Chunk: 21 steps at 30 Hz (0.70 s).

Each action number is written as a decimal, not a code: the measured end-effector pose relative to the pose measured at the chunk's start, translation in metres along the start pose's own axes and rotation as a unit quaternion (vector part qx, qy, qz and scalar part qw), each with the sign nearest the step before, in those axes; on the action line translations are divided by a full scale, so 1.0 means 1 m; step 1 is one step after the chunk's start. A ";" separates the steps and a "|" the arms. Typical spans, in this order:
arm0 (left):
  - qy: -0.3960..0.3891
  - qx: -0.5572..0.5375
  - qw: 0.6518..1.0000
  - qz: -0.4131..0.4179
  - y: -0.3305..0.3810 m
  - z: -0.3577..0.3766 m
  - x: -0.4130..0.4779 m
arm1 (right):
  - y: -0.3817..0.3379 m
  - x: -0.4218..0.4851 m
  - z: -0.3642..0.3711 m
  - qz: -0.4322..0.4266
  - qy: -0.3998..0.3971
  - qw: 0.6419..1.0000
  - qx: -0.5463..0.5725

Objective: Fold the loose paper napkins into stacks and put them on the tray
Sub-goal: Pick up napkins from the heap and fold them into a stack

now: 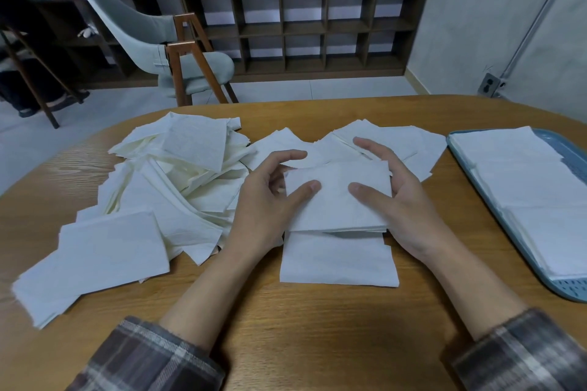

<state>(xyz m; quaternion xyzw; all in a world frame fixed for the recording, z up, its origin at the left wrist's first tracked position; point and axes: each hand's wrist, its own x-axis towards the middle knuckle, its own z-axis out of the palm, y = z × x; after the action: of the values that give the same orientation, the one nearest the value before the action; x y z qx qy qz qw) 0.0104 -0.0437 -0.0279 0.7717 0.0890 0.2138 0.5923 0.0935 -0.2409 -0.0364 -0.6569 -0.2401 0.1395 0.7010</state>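
Squaring up a folded stack [336,203] mid-counter: my left hand [266,200] and right hand [403,200] each grip a side edge, thumbs on top, fingers curled round the far edge. It sits partly over a lower stack [338,260] lying flat on the counter [317,327]. Done so far: the tray [568,292] at right already carries flat folded napkins [524,194]. Left to do, I judge plenty: big loose pile [178,174] at left, more loose sheets [406,140] behind the hands, and neither of these 2 stacks is on the tray yet. Maybe halfway, hard to say.
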 end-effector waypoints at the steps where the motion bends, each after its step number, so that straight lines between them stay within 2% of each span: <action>1: 0.002 0.007 1.000 -0.001 0.000 0.001 -0.001 | 0.000 0.000 -0.001 -0.003 0.001 1.000 0.028; 3: -0.013 -0.006 1.000 -0.024 0.000 0.001 0.000 | -0.003 0.001 -0.003 -0.004 0.001 0.994 0.107; 5: -0.053 -0.057 0.995 -0.066 0.003 0.000 0.000 | -0.004 0.002 -0.004 -0.009 0.003 0.991 0.135; 7: -0.088 -0.085 0.989 -0.079 0.005 -0.001 -0.001 | 0.000 0.003 -0.004 -0.018 0.015 0.997 0.071; 9: -0.089 -0.089 0.990 -0.059 0.004 -0.001 -0.002 | 0.004 0.003 -0.004 -0.015 0.029 0.999 0.003; 14: -0.058 -0.014 0.998 0.006 -0.004 0.000 -0.001 | 0.004 0.002 -0.005 -0.023 0.003 0.997 -0.075; 17: -0.036 0.125 0.987 0.096 -0.013 0.005 -0.002 | 0.005 0.004 -0.006 -0.027 0.075 0.985 -0.150; 19: -0.070 0.176 0.971 0.149 -0.018 0.005 -0.002 | 0.007 0.006 -0.009 -0.030 0.120 0.978 -0.167; 21: -0.164 0.179 0.959 0.145 -0.020 0.004 -0.001 | 0.010 0.008 -0.014 -0.030 0.148 0.974 -0.169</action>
<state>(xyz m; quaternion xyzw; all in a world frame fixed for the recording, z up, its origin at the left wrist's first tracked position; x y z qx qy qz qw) 0.0133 -0.0423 -0.0477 0.8941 -0.0860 0.1485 0.4136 0.1085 -0.2477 -0.0450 -0.7717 -0.1734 -0.0230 0.6115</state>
